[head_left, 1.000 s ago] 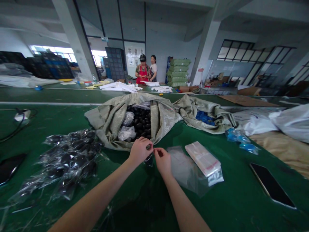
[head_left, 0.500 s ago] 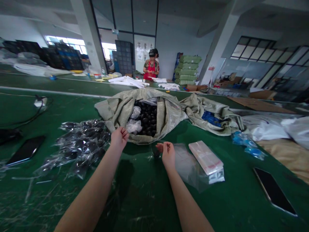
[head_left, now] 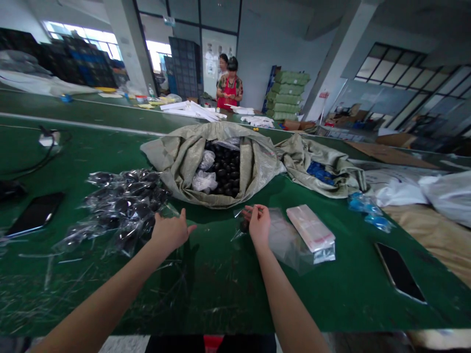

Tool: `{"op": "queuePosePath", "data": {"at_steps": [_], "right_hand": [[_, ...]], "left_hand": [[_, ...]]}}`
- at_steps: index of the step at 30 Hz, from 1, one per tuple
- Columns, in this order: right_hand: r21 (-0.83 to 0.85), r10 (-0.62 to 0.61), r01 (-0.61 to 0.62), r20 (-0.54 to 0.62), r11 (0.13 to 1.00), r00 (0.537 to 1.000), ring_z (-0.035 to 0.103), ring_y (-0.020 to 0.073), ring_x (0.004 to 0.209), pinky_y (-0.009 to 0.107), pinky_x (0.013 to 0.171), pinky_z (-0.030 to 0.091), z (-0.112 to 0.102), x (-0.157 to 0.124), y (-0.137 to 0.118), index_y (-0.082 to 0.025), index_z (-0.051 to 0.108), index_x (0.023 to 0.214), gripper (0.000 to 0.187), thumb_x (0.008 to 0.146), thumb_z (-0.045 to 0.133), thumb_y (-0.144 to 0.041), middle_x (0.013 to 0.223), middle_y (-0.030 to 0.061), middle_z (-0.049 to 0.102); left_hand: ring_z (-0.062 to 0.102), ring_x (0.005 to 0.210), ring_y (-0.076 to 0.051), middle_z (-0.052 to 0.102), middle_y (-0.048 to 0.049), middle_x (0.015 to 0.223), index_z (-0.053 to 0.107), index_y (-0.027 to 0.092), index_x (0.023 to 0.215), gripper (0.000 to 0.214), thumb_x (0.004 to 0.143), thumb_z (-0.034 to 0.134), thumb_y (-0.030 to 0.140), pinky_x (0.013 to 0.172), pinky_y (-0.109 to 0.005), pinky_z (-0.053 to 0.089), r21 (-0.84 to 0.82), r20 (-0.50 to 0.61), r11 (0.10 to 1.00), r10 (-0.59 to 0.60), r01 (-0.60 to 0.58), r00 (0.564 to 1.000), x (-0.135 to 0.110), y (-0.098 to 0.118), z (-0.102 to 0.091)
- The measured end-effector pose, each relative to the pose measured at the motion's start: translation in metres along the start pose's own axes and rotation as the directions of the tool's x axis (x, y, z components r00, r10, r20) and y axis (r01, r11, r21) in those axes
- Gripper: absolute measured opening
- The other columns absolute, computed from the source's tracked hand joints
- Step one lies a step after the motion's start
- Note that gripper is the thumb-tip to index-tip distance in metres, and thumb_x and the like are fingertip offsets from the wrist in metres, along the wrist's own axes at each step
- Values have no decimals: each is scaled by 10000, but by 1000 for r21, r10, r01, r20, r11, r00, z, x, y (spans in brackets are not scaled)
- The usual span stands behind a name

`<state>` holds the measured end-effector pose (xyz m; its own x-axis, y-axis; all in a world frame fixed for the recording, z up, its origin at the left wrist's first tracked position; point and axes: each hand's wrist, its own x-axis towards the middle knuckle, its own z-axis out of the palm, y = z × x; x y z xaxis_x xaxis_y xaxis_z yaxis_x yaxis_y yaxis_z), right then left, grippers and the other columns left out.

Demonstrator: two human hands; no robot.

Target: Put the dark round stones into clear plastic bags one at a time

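Observation:
My right hand [head_left: 259, 226] pinches a clear plastic bag [head_left: 238, 231] with a dark round object inside, over the green table. My left hand [head_left: 171, 229] holds nothing that I can make out; its index finger and thumb are stretched apart. It is beside a heap of bagged black objects [head_left: 127, 208]. Beyond both hands lies a woven sack [head_left: 263, 164], its mouth open, filled with smooth black rounded pieces [head_left: 226, 171] and crumpled clear plastic [head_left: 204, 180]. Right of my right hand, a stack of flat clear bags [head_left: 311, 226] lies partly over loose plastic film [head_left: 283, 238].
A second sack [head_left: 300, 154] holds blue pieces [head_left: 320, 172]; blue bagged items [head_left: 370, 211] lie beside it. Phones rest on the table at right [head_left: 400, 272] and left [head_left: 36, 213]. People [head_left: 228, 86] stand across the table near white strips [head_left: 193, 110].
My left hand has moved left and down toward the bagged heap, its fingers going from pinched to spread. My right hand keeps its hold on the bag. The whole view has shifted slightly.

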<state>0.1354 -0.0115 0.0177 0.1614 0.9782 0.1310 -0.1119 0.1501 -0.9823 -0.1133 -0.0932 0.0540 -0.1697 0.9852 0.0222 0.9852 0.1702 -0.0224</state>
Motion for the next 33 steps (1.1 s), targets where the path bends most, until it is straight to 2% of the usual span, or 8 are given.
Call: {"op": "queuePosePath", "data": {"at_steps": [3,7,10,13,17,22,28,33], "right_hand": [[-50,-3,2,-21,999,1000,729,202,783,316,659,585,1,-1,-1,-224,454,983,223,879,512,-413,981,117,716],[-68,16,-20,-52,997,999,731,195,797,292,643,588,0,-1,1,-211,458,982,206,892,500,-391,985,112,720],[-77,30,-35,-72,996,997,733,190,807,278,638,589,-1,0,3,-201,465,987,190,903,495,-370,999,113,720],[-73,43,-50,-83,996,996,735,194,808,282,639,592,-2,1,3,-198,467,986,163,912,490,-341,1019,123,717],[-71,60,-65,-82,995,995,735,187,793,277,636,593,-2,1,3,-202,465,987,135,917,485,-315,1018,118,717],[-61,61,-64,-51,996,997,733,185,805,278,638,593,-7,5,5,-213,460,984,157,910,506,-344,1036,108,717],[89,138,-144,65,986,988,727,176,789,307,697,591,-18,21,9,-216,488,976,161,905,542,-350,961,80,735],[98,288,-321,255,942,923,708,167,860,324,804,574,-25,23,11,-180,608,981,247,831,670,-366,992,90,731]], "left_hand": [[675,830,-364,688,-224,850,568,100,1261,419,894,414,230,824,-506,446,-16,73,1000,18,-17,997,3,4,-10],[513,1201,-408,555,-248,1298,533,147,1331,624,713,550,65,952,-550,384,-8,-99,990,139,-140,985,8,16,-2],[501,1235,-341,551,-175,1355,600,146,1254,512,744,574,126,1035,-484,350,-183,-151,936,275,-300,949,8,38,12],[641,985,-234,713,-95,1065,711,171,1015,295,881,506,336,905,-339,454,-532,-73,766,384,-361,921,8,68,21],[663,815,-215,742,-58,896,746,185,892,342,836,571,474,750,-305,474,-751,1,617,357,-235,934,11,98,26],[665,819,-212,742,-56,880,742,185,841,214,811,605,346,776,-313,474,-850,-76,478,300,-219,951,22,106,35],[688,841,-207,739,-77,925,635,153,784,257,719,723,385,776,-333,535,-987,99,-93,274,129,957,35,102,49],[700,832,-196,733,-94,948,596,134,760,294,675,785,342,717,-300,559,-934,201,-245,249,262,948,43,90,55]]}}
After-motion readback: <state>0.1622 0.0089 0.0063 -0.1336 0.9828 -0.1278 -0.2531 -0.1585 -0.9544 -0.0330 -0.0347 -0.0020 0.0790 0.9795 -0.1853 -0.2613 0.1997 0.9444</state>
